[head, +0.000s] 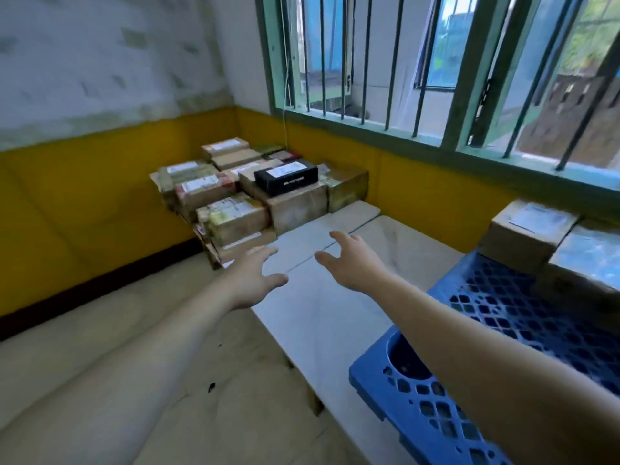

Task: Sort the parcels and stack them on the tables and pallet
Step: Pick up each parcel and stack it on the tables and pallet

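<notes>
Left hand (250,283) and right hand (349,260) spread, empty; black parcel (285,177) lies lengthwise left-right.

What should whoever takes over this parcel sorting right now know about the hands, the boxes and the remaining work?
Left hand: open, fingers spread, holds nothing.
Right hand: open, holds nothing.
Both reach over the white table toward the pile of brown cardboard parcels in the corner at its far end. A black rectangular box lies on top of the pile.
The blue plastic lattice pallet on the right carries a few taped cardboard parcels at its far side.
Done: those few are on the pallet.
Left: probably the corner pile, though its sorting state is unclear.
</notes>
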